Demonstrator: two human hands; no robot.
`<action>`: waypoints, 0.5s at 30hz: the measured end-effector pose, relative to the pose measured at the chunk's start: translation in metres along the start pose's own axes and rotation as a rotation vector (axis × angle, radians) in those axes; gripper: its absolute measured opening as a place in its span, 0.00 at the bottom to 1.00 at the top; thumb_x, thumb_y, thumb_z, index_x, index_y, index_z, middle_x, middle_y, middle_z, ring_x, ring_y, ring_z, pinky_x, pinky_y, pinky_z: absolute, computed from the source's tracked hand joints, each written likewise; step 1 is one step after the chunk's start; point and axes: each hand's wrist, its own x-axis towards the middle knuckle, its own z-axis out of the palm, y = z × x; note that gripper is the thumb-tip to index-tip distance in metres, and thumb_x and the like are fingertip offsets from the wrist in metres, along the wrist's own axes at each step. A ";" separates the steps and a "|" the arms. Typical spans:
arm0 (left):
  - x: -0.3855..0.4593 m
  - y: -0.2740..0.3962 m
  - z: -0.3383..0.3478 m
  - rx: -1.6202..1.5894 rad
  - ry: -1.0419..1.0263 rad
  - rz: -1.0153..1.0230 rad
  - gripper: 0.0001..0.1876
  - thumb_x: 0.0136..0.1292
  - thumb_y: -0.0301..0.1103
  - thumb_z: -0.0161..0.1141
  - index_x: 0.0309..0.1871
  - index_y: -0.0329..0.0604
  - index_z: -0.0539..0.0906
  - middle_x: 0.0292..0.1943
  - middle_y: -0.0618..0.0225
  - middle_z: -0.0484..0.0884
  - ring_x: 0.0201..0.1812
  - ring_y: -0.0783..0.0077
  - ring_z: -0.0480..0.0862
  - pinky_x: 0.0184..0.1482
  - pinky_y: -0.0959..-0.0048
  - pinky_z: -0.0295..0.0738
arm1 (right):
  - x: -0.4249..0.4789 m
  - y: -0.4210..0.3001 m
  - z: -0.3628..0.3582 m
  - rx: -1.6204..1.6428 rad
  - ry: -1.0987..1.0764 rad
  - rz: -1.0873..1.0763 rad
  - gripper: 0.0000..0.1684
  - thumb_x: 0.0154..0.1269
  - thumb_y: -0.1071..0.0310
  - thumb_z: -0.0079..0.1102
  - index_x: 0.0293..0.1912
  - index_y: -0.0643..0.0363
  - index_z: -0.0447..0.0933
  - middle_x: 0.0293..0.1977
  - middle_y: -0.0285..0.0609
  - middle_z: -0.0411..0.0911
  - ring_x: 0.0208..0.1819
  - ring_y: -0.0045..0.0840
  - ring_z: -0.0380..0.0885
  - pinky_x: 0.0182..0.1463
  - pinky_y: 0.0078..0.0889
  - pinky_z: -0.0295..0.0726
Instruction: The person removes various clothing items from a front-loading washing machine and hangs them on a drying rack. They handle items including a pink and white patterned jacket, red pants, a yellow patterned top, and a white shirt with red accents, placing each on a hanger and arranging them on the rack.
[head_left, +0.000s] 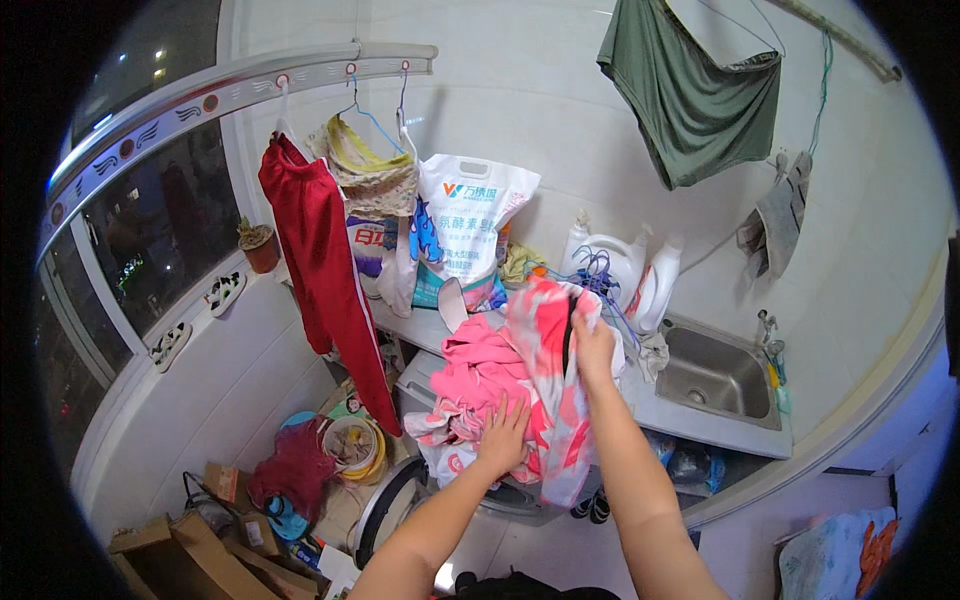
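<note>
My right hand (594, 349) grips the edge of a pink, white and grey patterned garment (551, 337) with a dark strip along it, perhaps a zip. The garment hangs down from the hand and is partly blurred. My left hand (504, 439) lies flat, fingers spread, on a heap of pink clothes (480, 371). Below the heap shows a front-loading washing machine (420, 375), its round door (375, 510) swung out to the left. The clothes and my arms hide most of the machine.
Behind the clothes, a counter (735, 439) holds a large detergent bag (480, 217), white jugs (660, 285), blue hangers (596, 277) and a steel sink (712, 367). Red trousers (315, 232) hang at left. Cardboard boxes (210, 555) and a bucket (352, 446) stand on the floor.
</note>
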 end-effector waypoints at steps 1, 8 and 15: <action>0.006 -0.004 -0.002 0.011 -0.017 -0.009 0.42 0.52 0.40 0.66 0.72 0.46 0.62 0.75 0.60 0.54 0.77 0.47 0.46 0.69 0.37 0.52 | 0.009 -0.018 -0.003 0.169 0.082 -0.031 0.22 0.64 0.53 0.62 0.37 0.66 0.82 0.30 0.51 0.83 0.34 0.34 0.82 0.42 0.36 0.76; 0.032 -0.024 0.004 0.031 -0.129 -0.014 0.43 0.54 0.44 0.67 0.73 0.48 0.60 0.74 0.59 0.57 0.76 0.45 0.49 0.68 0.35 0.52 | 0.020 -0.139 -0.079 0.807 0.212 -0.200 0.10 0.69 0.62 0.61 0.44 0.58 0.79 0.39 0.30 0.80 0.41 0.13 0.75 0.46 0.21 0.73; 0.037 -0.020 -0.032 -0.323 -0.256 -0.062 0.27 0.58 0.42 0.61 0.61 0.44 0.75 0.62 0.56 0.74 0.65 0.53 0.71 0.68 0.55 0.63 | -0.013 -0.204 -0.169 1.087 -0.047 -0.513 0.18 0.74 0.61 0.51 0.59 0.55 0.72 0.54 0.38 0.77 0.53 0.26 0.78 0.59 0.34 0.76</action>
